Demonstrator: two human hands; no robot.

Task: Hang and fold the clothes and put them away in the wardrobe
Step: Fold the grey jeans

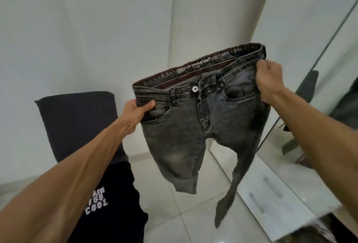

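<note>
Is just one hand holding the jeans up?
No, the left hand and the right hand both grip the jeans, one at each end of the waistband.

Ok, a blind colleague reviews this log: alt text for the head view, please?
The left hand and right hand hold faded grey jeans up by the waistband, legs dangling over a glossy tiled floor. A black printed garment shows lower left, a dark cushion against the white wall behind it, a mirrored panel at right.
</note>
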